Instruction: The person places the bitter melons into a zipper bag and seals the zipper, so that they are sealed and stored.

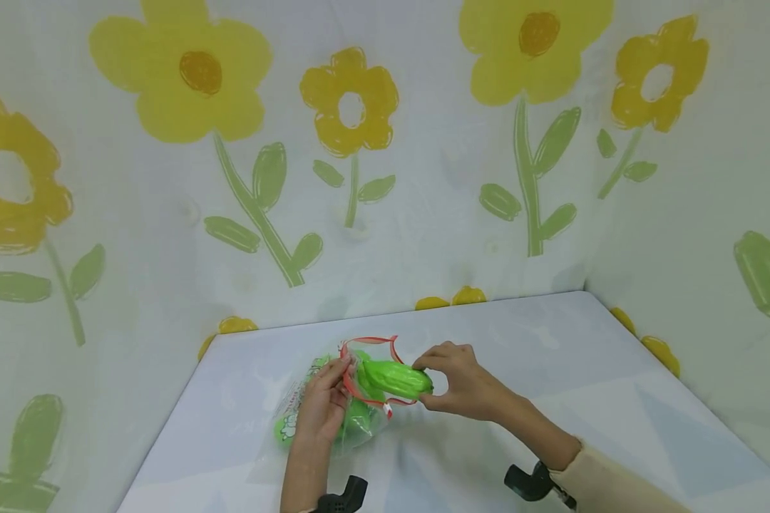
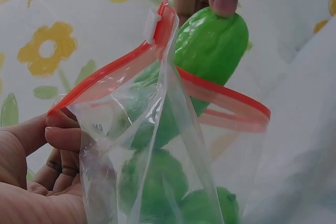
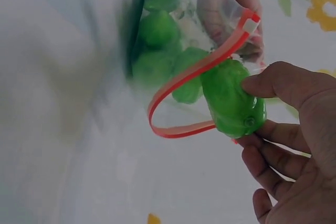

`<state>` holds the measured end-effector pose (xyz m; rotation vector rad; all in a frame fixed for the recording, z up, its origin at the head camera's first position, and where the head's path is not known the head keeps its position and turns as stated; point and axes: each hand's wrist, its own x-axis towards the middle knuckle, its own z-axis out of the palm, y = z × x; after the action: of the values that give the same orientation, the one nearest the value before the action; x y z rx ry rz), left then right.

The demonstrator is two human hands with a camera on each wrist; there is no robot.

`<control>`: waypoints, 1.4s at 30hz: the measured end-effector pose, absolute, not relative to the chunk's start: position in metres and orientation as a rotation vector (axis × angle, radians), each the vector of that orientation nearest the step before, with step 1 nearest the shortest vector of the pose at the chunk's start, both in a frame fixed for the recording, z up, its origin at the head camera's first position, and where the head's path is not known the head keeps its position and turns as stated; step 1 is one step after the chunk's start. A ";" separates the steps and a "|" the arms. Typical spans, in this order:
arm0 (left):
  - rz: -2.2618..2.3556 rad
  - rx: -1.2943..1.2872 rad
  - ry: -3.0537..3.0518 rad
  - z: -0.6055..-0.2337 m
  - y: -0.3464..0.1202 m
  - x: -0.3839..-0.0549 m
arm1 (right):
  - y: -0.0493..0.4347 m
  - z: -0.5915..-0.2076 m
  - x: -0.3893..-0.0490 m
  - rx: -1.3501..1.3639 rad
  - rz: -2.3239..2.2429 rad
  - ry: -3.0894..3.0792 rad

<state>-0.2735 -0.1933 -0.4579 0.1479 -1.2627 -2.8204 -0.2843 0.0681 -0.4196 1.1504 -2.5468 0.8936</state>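
Around you stands a white backdrop (image 1: 417, 249) printed with yellow flowers, behind and beside the pale surface (image 1: 539, 349). Black wrist devices (image 1: 530, 482) sit on both your arms. On the surface lies a clear bag (image 1: 367, 436) with more green pieces (image 2: 155, 177) inside. Its red zip strip (image 2: 236, 103), carrying a white slider (image 2: 152, 26), loops around the green vegetable (image 1: 394, 379), and in the left wrist view the bag's front film covers the vegetable's lower part. That vegetable lies between your hands, one end within the bag's mouth, the other projecting toward your right. Your left hand (image 1: 326, 405) pinches the bag's rim; your right hand (image 1: 458, 381) grips the vegetable's outer end between thumb and fingers.
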 end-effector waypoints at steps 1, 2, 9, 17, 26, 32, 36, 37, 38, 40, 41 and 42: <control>-2.818 0.142 -1.267 -0.458 -0.193 -0.274 | 0.065 -0.419 -0.285 1.155 0.888 -2.547; -2.820 0.134 -1.270 -0.458 -0.193 -0.273 | 0.062 -0.419 -0.286 1.158 0.882 -2.547; -2.819 0.136 -1.257 -0.458 -0.192 -0.273 | 0.050 -0.417 -0.289 1.137 0.858 -2.561; -2.812 0.161 -1.277 -0.456 -0.193 -0.274 | 0.042 -0.416 -0.295 1.105 0.831 -2.553; -2.820 0.179 -1.274 -0.456 -0.194 -0.274 | 0.033 -0.417 -0.299 1.114 0.827 -2.534; -2.829 0.179 -1.274 -0.458 -0.194 -0.274 | 0.027 -0.419 -0.302 1.105 0.816 -2.548; -2.827 0.176 -1.279 -0.459 -0.194 -0.274 | 0.024 -0.420 -0.303 1.090 0.816 -2.558; -2.824 0.178 -1.286 -0.459 -0.194 -0.274 | 0.023 -0.420 -0.303 1.090 0.816 -2.558; -2.822 0.181 -1.292 -0.459 -0.194 -0.274 | 0.022 -0.420 -0.304 1.090 0.813 -2.557; -2.820 0.191 -1.297 -0.458 -0.194 -0.274 | 0.019 -0.420 -0.304 1.083 0.807 -2.560; -2.821 0.195 -1.298 -0.458 -0.194 -0.274 | 0.018 -0.420 -0.305 1.080 0.806 -2.563; -2.823 0.197 -1.294 -0.458 -0.194 -0.274 | 0.016 -0.419 -0.305 1.077 0.806 -2.565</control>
<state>-0.2742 -0.1945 -0.4580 0.1970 -1.2940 -2.8231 -0.3049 0.0164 -0.4194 1.0772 -2.5652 0.8059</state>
